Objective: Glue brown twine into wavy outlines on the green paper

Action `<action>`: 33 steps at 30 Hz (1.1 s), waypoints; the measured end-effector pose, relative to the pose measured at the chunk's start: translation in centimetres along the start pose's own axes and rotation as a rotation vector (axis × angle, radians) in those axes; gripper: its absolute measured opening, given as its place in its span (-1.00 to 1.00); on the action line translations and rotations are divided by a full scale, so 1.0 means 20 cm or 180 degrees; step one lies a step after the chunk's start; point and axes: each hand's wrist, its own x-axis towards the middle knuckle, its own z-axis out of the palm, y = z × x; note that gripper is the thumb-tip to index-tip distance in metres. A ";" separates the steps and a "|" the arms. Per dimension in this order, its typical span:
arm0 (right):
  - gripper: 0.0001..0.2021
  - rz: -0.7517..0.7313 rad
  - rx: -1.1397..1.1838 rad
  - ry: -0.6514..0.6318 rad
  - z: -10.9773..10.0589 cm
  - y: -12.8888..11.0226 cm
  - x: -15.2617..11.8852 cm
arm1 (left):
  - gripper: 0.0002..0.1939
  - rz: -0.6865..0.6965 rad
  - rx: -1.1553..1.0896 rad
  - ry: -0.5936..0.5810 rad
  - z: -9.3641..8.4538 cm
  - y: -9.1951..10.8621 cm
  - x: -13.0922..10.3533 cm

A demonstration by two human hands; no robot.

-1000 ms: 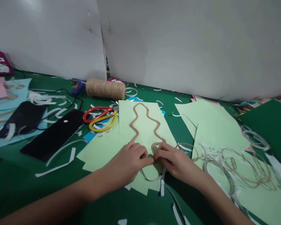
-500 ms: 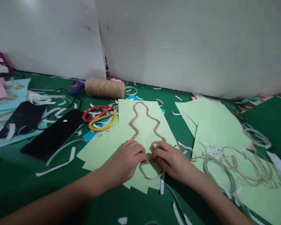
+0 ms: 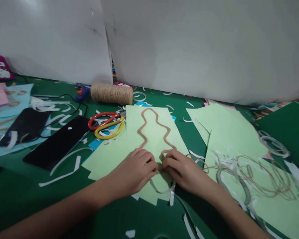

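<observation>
Brown twine [image 3: 166, 133] lies on a light green sheet [image 3: 154, 124] in a wavy, tree-like outline. Over the outline's lower left part, my left hand [image 3: 139, 169] pinches the twine between its fingertips. My right hand [image 3: 183, 167] is closed on the twine at the lower right, its fingertips close to those of my left hand. A thin pale paper strip [image 3: 161, 192] curves below both hands. From my right hand the twine runs right to a loose tangle [image 3: 269, 181]. The fingers hide part of the outline's bottom.
Red and yellow handled scissors [image 3: 107, 125] lie left of the sheet, near a twine spool [image 3: 111, 94] and a blue glue gun [image 3: 82, 92]. Two black phones [image 3: 58, 142] are at the left. More green paper [image 3: 229, 126] and strips cover the right. White boards [image 3: 189, 49] stand behind.
My left hand has shifted slightly right, closer to my right hand. My right hand has barely moved. The strip below them has shifted a little.
</observation>
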 end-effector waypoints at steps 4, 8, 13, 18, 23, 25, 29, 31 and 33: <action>-0.84 0.0054 -0.0046 -0.0045 -0.01 0.00 0.00 | -0.88 0.0025 0.0048 0.0082 0.01 -0.01 0.00; -0.85 -0.0007 -0.0105 -0.0026 -0.01 0.00 0.00 | -0.86 0.0052 0.0045 0.0140 0.01 -0.01 0.00; -0.83 -0.0090 -0.0352 -0.0140 -0.02 0.01 -0.01 | -0.83 0.0149 0.0165 0.0092 0.02 0.00 0.00; -0.85 0.0025 -0.0266 -0.0166 -0.02 0.03 -0.01 | -0.79 0.0202 0.0227 0.0086 0.03 0.00 0.00; -0.87 0.0323 -0.0143 -0.0110 -0.07 0.07 -0.01 | -0.83 0.0188 0.0194 0.0061 0.03 0.00 0.00; -0.87 0.0487 -0.0082 -0.0234 -0.11 0.10 -0.02 | -0.85 0.0179 0.0213 0.0067 0.03 0.00 0.00; -0.83 0.0791 0.0227 -0.0472 -0.19 0.12 -0.03 | -0.86 0.0192 0.0599 0.0082 0.03 0.02 0.00; -0.81 0.0778 0.0286 -0.0468 -0.21 0.12 -0.02 | -0.86 0.0192 0.0810 0.0090 0.02 0.03 0.00; -0.81 0.0703 0.0295 -0.0505 -0.22 0.11 -0.02 | -0.88 0.0141 0.0770 0.0087 0.02 0.05 0.01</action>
